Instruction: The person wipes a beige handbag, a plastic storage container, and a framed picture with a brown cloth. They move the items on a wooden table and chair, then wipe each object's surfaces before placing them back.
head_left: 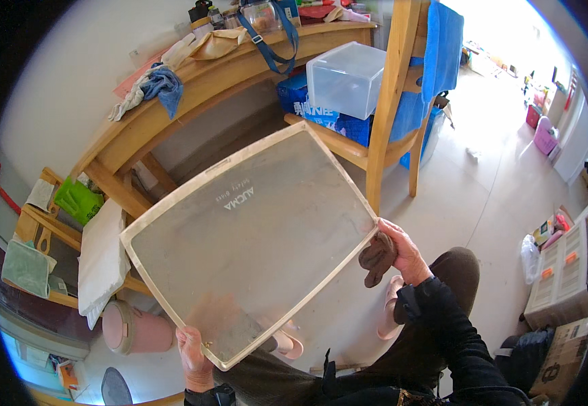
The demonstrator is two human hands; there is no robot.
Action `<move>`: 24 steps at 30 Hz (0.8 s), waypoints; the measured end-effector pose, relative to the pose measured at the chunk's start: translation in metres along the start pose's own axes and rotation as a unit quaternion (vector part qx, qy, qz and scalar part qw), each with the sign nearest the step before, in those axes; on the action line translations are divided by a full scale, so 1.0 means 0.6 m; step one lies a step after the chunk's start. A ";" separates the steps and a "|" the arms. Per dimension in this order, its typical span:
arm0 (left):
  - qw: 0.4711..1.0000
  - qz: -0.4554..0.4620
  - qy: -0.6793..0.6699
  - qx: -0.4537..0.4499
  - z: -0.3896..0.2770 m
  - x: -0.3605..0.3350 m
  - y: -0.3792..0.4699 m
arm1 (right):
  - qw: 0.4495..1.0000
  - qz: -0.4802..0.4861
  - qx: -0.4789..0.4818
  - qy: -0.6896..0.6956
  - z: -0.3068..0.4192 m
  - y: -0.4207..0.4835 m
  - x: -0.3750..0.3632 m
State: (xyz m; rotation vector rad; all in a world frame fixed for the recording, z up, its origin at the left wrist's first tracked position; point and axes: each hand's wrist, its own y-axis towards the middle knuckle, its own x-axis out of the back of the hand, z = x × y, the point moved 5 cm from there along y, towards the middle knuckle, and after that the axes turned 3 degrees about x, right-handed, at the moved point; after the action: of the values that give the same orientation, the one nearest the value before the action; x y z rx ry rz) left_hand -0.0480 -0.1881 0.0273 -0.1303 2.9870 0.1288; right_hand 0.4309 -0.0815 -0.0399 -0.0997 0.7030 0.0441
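Note:
A glass refrigerator shelf (253, 243) with a pale, stained plastic frame is held up in front of my lap, tilted. The pane is see-through and looks smeared; it bears the maker's name AUCMA. My left hand (192, 352) grips the frame near its lower left corner, and some of its fingers show blurred through the glass. At the right corner my right hand (403, 251) pinches the frame. Bunched under that same hand hangs a brown cloth (378, 259), just outside the frame.
Beyond the shelf runs a wooden table (207, 76) with cloths and jars. A wooden chair (381, 127) carries a clear plastic box (347, 78) on a blue carton. On the left stand a pink bin (139, 327) and a white foam board (102, 256). Drawers (560, 276) line the right.

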 end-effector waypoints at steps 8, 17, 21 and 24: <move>0.998 -0.001 0.044 -0.046 0.006 0.018 -0.013 | 0.999 -0.008 -0.013 0.038 -0.025 0.025 0.036; 0.980 0.046 -0.189 0.048 -0.023 -0.125 0.008 | 0.995 -0.051 -0.054 0.061 -0.075 0.041 0.080; 0.988 0.016 -0.142 0.059 -0.014 -0.112 0.016 | 0.995 -0.050 -0.085 0.007 -0.109 0.052 0.105; 0.990 -0.012 -0.114 0.081 0.007 -0.100 0.024 | 0.985 -0.092 -0.137 -0.040 -0.138 0.040 0.136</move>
State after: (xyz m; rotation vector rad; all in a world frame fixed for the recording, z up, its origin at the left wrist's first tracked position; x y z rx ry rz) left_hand 0.0106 -0.1685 0.0336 -0.1244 2.7524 -0.0955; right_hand 0.4381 -0.0659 -0.1576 -0.4255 0.6025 -0.0332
